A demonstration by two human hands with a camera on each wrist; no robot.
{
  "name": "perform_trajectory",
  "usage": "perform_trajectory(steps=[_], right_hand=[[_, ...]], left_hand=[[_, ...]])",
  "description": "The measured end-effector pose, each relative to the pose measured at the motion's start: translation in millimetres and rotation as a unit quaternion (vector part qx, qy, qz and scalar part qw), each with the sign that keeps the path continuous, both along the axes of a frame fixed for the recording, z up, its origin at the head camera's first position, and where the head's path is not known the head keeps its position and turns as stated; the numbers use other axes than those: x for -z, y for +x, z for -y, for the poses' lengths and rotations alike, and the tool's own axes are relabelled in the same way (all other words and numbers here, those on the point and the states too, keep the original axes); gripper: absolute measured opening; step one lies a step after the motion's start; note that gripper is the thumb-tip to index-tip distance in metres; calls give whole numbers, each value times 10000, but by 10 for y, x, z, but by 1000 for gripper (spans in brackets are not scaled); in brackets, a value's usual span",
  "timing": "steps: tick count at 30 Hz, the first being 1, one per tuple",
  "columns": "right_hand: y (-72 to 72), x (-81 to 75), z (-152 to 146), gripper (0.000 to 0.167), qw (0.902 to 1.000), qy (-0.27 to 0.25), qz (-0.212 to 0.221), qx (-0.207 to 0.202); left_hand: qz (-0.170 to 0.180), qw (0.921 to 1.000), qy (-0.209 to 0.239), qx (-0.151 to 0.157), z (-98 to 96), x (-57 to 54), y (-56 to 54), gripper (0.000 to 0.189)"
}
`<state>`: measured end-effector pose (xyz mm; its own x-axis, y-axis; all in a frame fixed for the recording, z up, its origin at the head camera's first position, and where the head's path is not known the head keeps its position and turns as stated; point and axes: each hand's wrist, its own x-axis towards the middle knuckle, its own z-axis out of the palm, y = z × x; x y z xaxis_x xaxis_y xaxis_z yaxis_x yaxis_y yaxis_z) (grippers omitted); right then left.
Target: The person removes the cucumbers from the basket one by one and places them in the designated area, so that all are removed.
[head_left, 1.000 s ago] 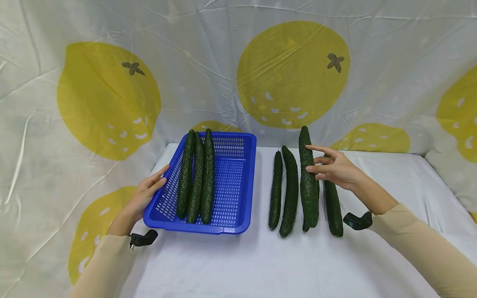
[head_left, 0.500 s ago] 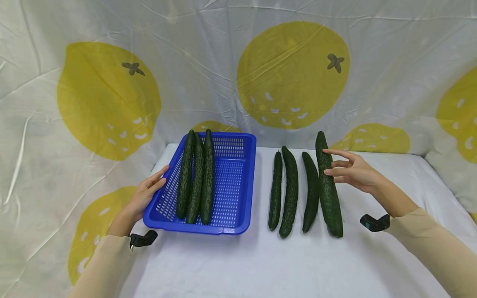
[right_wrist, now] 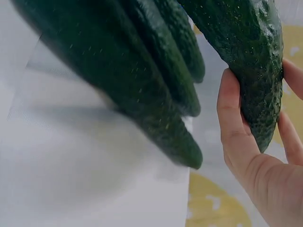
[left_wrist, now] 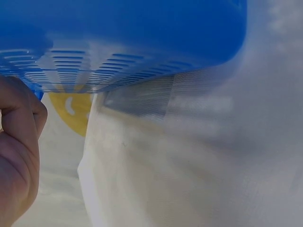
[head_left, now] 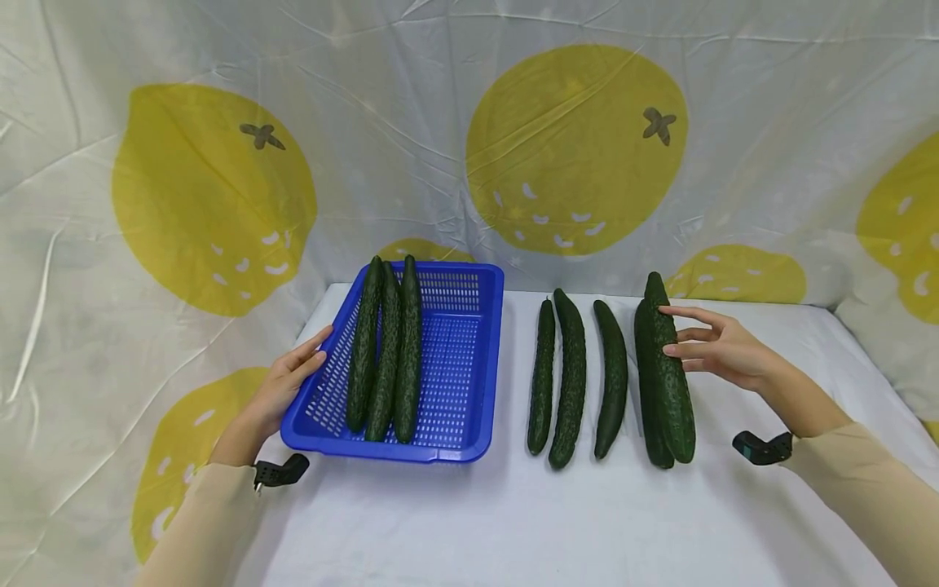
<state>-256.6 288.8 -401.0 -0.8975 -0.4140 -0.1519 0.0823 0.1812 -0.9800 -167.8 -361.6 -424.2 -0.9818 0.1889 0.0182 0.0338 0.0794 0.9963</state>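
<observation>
In the head view my right hand [head_left: 722, 350] pinches a long dark green cucumber [head_left: 675, 391] by its upper part, thumb on one side and fingers on the other. The right wrist view shows this cucumber [right_wrist: 255, 71] raised, its narrow end between the fingers. It partly covers another cucumber [head_left: 647, 383] lying on the cloth. On the left, my left hand [head_left: 289, 379] grips the left rim of a blue plastic basket [head_left: 489, 367]. Inside the basket, three cucumbers [head_left: 408, 359] lie side by side, leaning on its far wall. The left wrist view shows the basket's outside [left_wrist: 142, 28].
Left of the held cucumber, a curved cucumber [head_left: 611, 379], a longer one [head_left: 569, 379] and a thin one [head_left: 541, 375] lie in a row on the white table cloth [head_left: 528, 522]. A lemon-print curtain [head_left: 396, 122] hangs behind the table.
My right hand has carried its cucumber to the right, from above the curved cucumber to the rightmost one lying on the cloth. My left hand and the basket have stayed in place.
</observation>
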Motion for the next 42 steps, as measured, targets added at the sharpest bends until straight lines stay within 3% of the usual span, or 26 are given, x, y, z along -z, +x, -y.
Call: perform_trajectory(steps=[23, 42], right_hand=[[-53, 266, -393, 61, 9989, 406, 189, 114], [-93, 356, -469, 67, 9967, 697, 387, 153]], left_hand=[[-7, 10000, -93, 16, 12, 3, 11, 54], [152, 9994, -279, -167, -13, -11, -3, 55]])
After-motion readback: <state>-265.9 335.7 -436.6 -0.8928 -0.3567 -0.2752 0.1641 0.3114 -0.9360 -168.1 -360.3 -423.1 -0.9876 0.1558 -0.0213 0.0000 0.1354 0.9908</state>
